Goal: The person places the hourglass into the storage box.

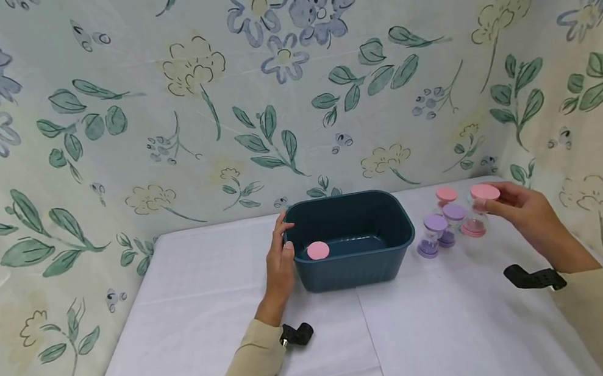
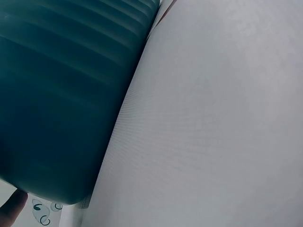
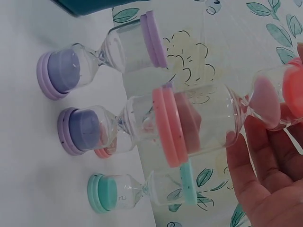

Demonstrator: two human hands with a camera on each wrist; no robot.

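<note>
My right hand (image 1: 527, 213): clamped on a pink hourglass (image 3: 213, 118)
My left hand (image 1: 279, 265): thumb and fingers apart, against teal bin (image 1: 351, 273)

The bin (image 1: 350, 273) is dark teal. Pink, lilac and mint-green caps (image 3: 170, 127) end the clear hourglasses (image 3: 213, 118). Blue and yellow flowers (image 1: 258, 5) and green leaves (image 1: 28, 251) pattern the pale backdrop (image 1: 238, 90).

Container (image 1: 355, 274): one. Hourglasses (image 1: 473, 229) visible outside the container: five, comprising two purple hourglasses (image 1: 432, 238), two pink hourglasses (image 3: 210, 118) and one teal hourglass (image 3: 137, 190). Pink disc (image 1: 318, 250) inside the container: one; its underside is hidden. Left hand (image 1: 279, 268): one. Right hand (image 1: 533, 219): one. Sleeves (image 1: 248, 365): two. Black wrist devices (image 1: 534, 278): two. White-covered table (image 1: 198, 303): one.
</note>
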